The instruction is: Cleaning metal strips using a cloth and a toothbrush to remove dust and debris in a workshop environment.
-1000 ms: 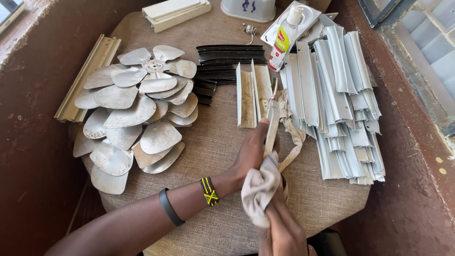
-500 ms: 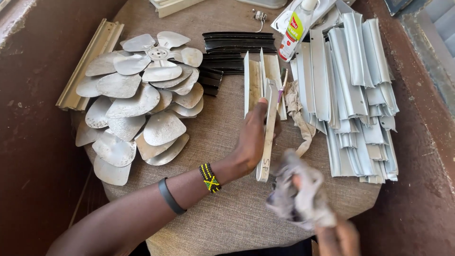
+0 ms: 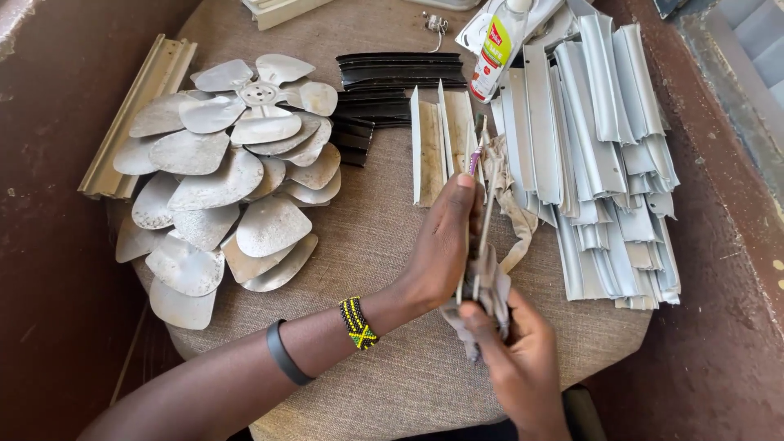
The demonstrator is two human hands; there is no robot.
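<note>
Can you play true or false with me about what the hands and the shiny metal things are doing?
1. The left hand holds a thin metal strip. True.
2. The right hand is empty. False: it grips a grey rag around the strip's lower end.
3. The fan blades lie to the right of the hands. False: they lie to the left.
4. A pile of pale metal slats lies on the right. True.
5. The left wrist wears a beaded bracelet. True.
</note>
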